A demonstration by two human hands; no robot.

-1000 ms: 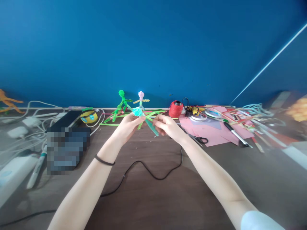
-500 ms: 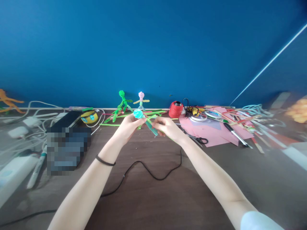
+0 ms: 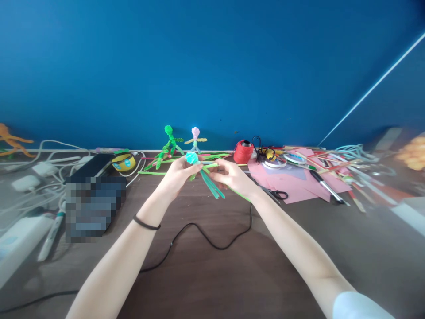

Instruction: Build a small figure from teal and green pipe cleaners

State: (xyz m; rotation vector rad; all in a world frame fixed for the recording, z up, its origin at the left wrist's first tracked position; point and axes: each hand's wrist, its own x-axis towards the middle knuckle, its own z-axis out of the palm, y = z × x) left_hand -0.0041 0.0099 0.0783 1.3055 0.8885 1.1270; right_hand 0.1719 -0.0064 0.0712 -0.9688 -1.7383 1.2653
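Note:
My left hand (image 3: 175,176) pinches a pipe-cleaner figure just below its coiled turquoise head (image 3: 191,157). Teal pipe-cleaner stems (image 3: 212,186) hang from it, fanned down to the right. A light green pipe cleaner (image 3: 210,166) crosses the figure at the pinch. My right hand (image 3: 233,177) is closed at the green pipe cleaner, its fingertips partly hidden behind the stems. Behind my hands stand a green pipe-cleaner figure (image 3: 168,130) and a pink-headed one (image 3: 195,132). Loose green pipe cleaners (image 3: 151,173) lie on the table under them.
To the right are a red thread spool (image 3: 243,153), scissors (image 3: 279,194), pink paper (image 3: 299,190) and a black marker (image 3: 327,187). A yellow roll (image 3: 123,163), white cables and a dark blurred-out object (image 3: 96,208) lie left. A black cable (image 3: 199,228) snakes across the table (image 3: 212,283).
The teal stems, bunched together before, now spread apart and hang more to the right. My right hand has shifted slightly, and the green pipe cleaner shows more across the figure.

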